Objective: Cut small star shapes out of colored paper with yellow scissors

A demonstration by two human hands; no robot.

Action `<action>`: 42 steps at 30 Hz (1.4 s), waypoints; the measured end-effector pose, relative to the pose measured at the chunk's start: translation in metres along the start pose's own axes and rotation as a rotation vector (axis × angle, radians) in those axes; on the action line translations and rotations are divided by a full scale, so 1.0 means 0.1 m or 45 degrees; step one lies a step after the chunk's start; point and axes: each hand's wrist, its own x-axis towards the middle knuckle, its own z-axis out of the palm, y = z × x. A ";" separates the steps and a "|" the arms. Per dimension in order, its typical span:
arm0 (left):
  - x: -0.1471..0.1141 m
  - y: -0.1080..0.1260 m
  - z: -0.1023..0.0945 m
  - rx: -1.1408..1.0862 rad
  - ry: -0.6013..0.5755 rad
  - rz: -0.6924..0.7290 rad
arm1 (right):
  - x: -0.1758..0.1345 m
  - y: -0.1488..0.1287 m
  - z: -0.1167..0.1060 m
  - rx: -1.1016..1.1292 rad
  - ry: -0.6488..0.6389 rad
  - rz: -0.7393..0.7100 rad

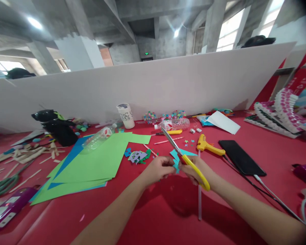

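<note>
My left hand (158, 169) is closed, its fingertips pinching a small turquoise paper piece (176, 165). Opposite it, my right hand (203, 167) holds yellow-handled scissors (192, 165), blades together and pointing up and away to the left. The right fingertips also reach the turquoise piece; whether they grip it is hard to tell. Behind the scissors lies more turquoise paper (188, 152). Purple and green paper scraps with star-shaped holes (138, 156) rest beyond my left hand. A few small paper stars (186, 143) lie past the scissors.
To the right are a yellow glue gun (209, 147) with its glue stick and a cabled black phone (241, 158). Green sheets (91, 163) spread at left, a plastic bottle (98, 139) on them. A white cup (126, 117) stands near the white partition (142, 88).
</note>
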 end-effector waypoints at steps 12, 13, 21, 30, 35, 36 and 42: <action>0.07 -0.08 0.21 -0.408 0.113 0.025 | 0.00 0.06 0.02 0.034 0.195 -0.040; 0.06 -0.09 0.22 -0.426 0.118 0.024 | 0.00 0.07 0.03 0.042 0.199 -0.035; 0.04 -0.09 0.29 -0.425 0.201 0.096 | -0.08 0.06 0.07 0.068 0.288 -0.015; -0.03 -0.06 -0.04 -0.634 0.390 0.193 | -0.15 0.07 -0.33 -0.451 -0.306 -0.200; -0.09 0.01 -0.19 -0.686 0.509 0.244 | -0.21 -0.03 -0.40 -0.586 -0.453 -0.192; -0.10 0.02 -0.20 -0.676 0.521 0.246 | -0.22 -0.04 -0.39 -0.590 -0.473 -0.199; -0.13 0.04 -0.22 -0.573 0.509 0.203 | -0.26 -0.05 -0.37 -0.588 -0.533 -0.163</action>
